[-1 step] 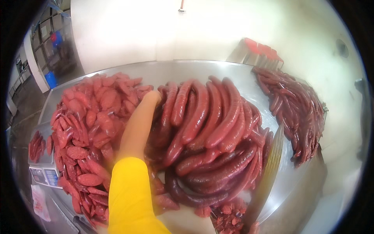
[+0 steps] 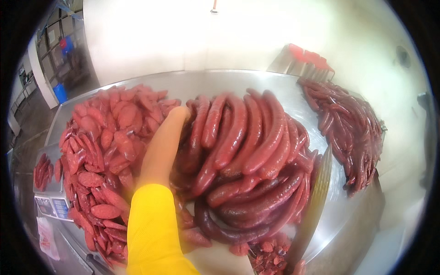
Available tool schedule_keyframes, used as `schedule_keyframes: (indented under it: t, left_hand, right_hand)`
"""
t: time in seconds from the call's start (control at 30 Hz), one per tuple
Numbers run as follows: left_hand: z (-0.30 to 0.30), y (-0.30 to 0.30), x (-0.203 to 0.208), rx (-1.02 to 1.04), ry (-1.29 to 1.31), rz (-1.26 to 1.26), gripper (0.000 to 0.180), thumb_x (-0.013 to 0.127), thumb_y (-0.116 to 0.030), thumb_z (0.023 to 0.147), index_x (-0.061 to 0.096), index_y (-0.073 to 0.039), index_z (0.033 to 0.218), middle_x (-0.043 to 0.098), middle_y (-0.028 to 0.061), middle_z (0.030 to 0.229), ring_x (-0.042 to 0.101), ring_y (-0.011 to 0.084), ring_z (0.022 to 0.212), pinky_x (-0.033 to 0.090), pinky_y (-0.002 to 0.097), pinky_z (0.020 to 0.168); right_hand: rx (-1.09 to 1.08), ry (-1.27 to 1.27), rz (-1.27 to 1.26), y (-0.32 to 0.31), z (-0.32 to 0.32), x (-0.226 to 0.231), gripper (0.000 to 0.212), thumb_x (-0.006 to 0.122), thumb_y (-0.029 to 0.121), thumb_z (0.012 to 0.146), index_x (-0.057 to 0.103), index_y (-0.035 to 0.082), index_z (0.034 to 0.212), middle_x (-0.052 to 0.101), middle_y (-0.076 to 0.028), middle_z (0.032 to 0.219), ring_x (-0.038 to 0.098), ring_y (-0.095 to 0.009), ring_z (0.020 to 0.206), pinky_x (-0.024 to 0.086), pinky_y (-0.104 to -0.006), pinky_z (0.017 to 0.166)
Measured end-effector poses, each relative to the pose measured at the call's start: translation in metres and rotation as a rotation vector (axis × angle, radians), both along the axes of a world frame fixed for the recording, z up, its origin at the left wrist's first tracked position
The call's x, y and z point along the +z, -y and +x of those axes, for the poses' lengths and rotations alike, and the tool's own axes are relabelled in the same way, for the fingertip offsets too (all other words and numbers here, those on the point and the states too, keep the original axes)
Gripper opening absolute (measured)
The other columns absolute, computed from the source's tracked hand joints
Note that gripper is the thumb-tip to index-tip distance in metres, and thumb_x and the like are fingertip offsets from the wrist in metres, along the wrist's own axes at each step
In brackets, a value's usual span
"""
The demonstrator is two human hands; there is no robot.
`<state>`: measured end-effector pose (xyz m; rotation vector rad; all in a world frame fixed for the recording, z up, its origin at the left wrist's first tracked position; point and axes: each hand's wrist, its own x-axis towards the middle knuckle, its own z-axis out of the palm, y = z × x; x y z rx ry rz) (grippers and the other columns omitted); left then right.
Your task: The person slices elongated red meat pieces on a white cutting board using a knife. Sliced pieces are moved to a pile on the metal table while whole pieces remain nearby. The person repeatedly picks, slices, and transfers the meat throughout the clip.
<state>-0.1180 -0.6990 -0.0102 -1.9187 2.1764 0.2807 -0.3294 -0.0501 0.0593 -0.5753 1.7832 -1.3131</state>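
My left hand (image 2: 179, 117), below a yellow sleeve (image 2: 156, 229), reaches in between a heap of cut sausage pieces (image 2: 129, 117) and a pile of long, dark red sausages (image 2: 234, 133). Its fingers are hidden behind the sausages' left side. At the lower edge only a fingertip of my right hand (image 2: 299, 267) shows, beside the base of a knife (image 2: 316, 201). The knife's long, broad blade stands tip up, just right of the sausage pile; its handle is out of view. Small reddish scraps (image 2: 268, 256) lie left of the blade's base.
Thin sausages (image 2: 348, 133) are heaped at the right of the metal table (image 2: 275, 79). Behind them stand red-topped metal objects (image 2: 305, 62) by the wall. A scale (image 2: 52, 206) bearing a few pieces sits at the left, above a clear plastic bag (image 2: 47, 238).
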Motion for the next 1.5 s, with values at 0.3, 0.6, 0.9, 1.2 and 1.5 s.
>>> schedule_keyframes:
  t: [0.3, 0.6, 0.9, 1.2, 1.5]
  left_hand:
    - [0.015, -0.001, 0.004, -0.161, -0.203, -0.012, 0.035, 0.060, -0.018, 0.078, 0.071, -0.003, 0.108, 0.062, 0.0228, 0.122, 0.056, 0.0348, 0.121, 0.047, 0.0463, 0.097]
    - [0.070, -0.049, 0.096, 0.288, -1.336, -0.003, 0.019, 0.065, -0.019, 0.074, 0.065, -0.001, 0.078, 0.066, 0.0143, 0.078, 0.062, 0.0236, 0.058, 0.051, 0.0363, 0.052]
    - [0.156, -0.309, 0.251, -0.067, -0.944, -0.606, 0.040, 0.065, -0.020, 0.071, 0.062, 0.002, 0.105, 0.062, 0.0082, 0.078, 0.059, 0.0163, 0.069, 0.046, 0.0298, 0.064]
    - [0.089, -0.565, 0.171, -0.308, -0.436, -0.001, 0.065, 0.077, -0.061, 0.068, 0.066, -0.004, 0.098, 0.067, 0.0189, 0.081, 0.068, 0.0355, 0.079, 0.052, 0.0413, 0.069]
    - [0.081, -0.650, 0.055, -0.329, -0.588, -0.421, 0.041, 0.073, -0.036, 0.078, 0.063, -0.008, 0.106, 0.060, 0.0089, 0.093, 0.055, 0.0317, 0.089, 0.039, 0.0455, 0.084]
  right_hand:
    - [-0.104, 0.006, 0.053, 0.006, 0.005, 0.011, 0.046, 0.037, 0.047, 0.102, 0.060, 0.009, 0.088, 0.053, -0.002, 0.066, 0.046, -0.010, 0.052, 0.036, -0.0256, 0.045]
    - [-0.166, 0.090, 0.147, 0.000, 0.009, 0.007, 0.068, 0.025, 0.066, 0.097, 0.055, 0.011, 0.072, 0.050, -0.002, 0.051, 0.044, -0.013, 0.038, 0.034, -0.0269, 0.036]
    - [0.208, -0.130, -0.031, 0.002, 0.009, 0.053, 0.070, 0.026, 0.061, 0.100, 0.056, 0.003, 0.074, 0.054, -0.003, 0.059, 0.049, -0.013, 0.047, 0.038, -0.0268, 0.045]
    - [0.542, -0.060, 0.137, -0.028, -0.010, 0.053, 0.064, 0.032, 0.056, 0.101, 0.056, 0.004, 0.073, 0.050, -0.001, 0.057, 0.047, -0.009, 0.048, 0.037, -0.0257, 0.046]
    - [1.066, -0.537, 0.248, -0.046, -0.040, 0.032, 0.059, 0.041, 0.053, 0.099, 0.065, 0.000, 0.091, 0.062, -0.027, 0.075, 0.061, -0.046, 0.075, 0.048, -0.0487, 0.067]
